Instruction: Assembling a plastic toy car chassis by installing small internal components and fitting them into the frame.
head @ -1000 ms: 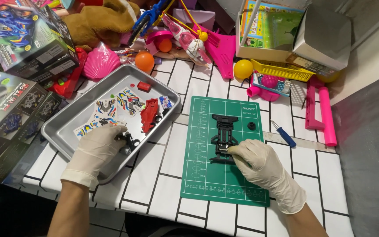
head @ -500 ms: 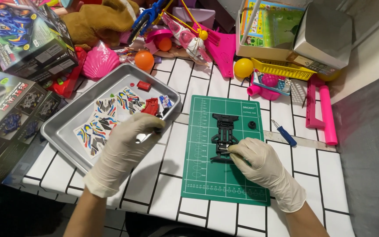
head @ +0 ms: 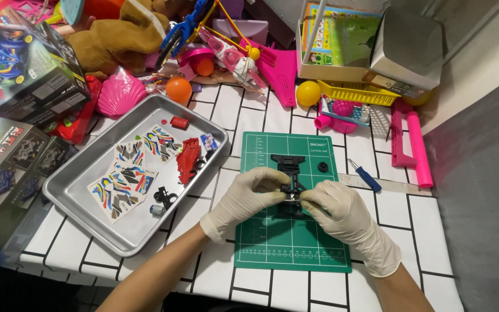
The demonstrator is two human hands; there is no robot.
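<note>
A: Report edges and free room around the work area.

B: The green cutting mat (head: 287, 242) lies flat on the white tiled table (head: 388, 208). Its near edge sits close to the table's front edge. Its left edge lies just beside the right rim of the metal tray (head: 96, 228), with a narrow strip of bare tile between them. To the right of the mat, open tile runs up to the grey surface at the table's right side; a blue-handled screwdriver (head: 365, 175) lies there, near the mat's upper right corner. The lower half of the mat is bare. Behind the mat, toys crowd the table's far side, among them a yellow ball (head: 308, 92) and a pink plastic piece (head: 414, 144).

A: Report the hands.

B: Both wear pale gloves. The left hand (head: 244, 199) has its fingers curled inward, pinching the left side of the black toy car chassis (head: 289, 173). The right hand (head: 333, 205) is likewise curled, with its fingertips pressed on the chassis's near right end. The two hands almost meet at that end.

A: Locate the chassis.

B: Upper middle of the mat, lengthwise away from the person. A small black round part (head: 322, 167) lies just to its right, apart from it.

A: Tray contents?

B: Sticker sheets (head: 128, 176), a red car body (head: 189, 159), small black parts (head: 163, 196).
</note>
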